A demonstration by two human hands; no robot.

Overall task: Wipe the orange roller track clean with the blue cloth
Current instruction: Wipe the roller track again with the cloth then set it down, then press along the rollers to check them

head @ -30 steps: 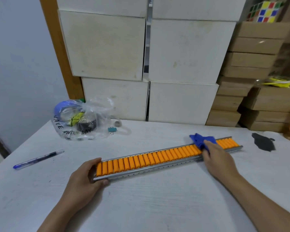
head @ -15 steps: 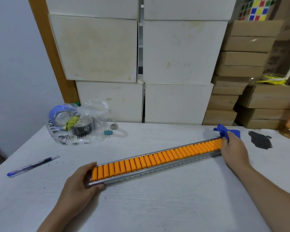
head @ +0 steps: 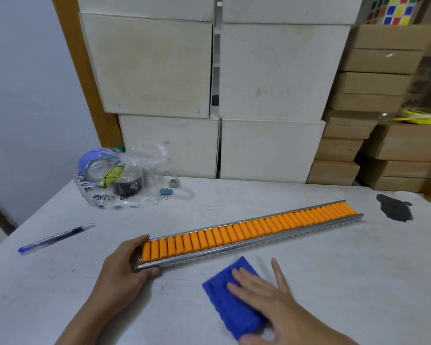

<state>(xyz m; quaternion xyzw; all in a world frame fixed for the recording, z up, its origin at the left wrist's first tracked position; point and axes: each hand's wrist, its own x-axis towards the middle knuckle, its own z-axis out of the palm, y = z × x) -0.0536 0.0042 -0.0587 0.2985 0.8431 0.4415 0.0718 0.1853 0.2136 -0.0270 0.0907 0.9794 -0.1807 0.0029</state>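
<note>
The orange roller track (head: 259, 227), a long metal rail filled with orange rollers, lies diagonally across the white table (head: 334, 282). My left hand (head: 120, 272) grips its near left end, thumb on the front rail. The blue cloth (head: 224, 295) lies flat on the table in front of the track, not touching it. My right hand (head: 269, 300) rests palm-down on the cloth with its fingers spread; it covers the cloth's right part.
A clear plastic bag (head: 120, 178) with tape rolls, a blue binder clip (head: 166, 191) and a blue pen (head: 56, 237) lie at the left. A black patch (head: 393, 207) marks the table at the right. White boxes (head: 271, 70) and cardboard boxes (head: 373, 83) stack behind.
My right hand wiped the cloth to the track's far right end, then brought it off the track down to the table in front. My left hand kept its hold.
</note>
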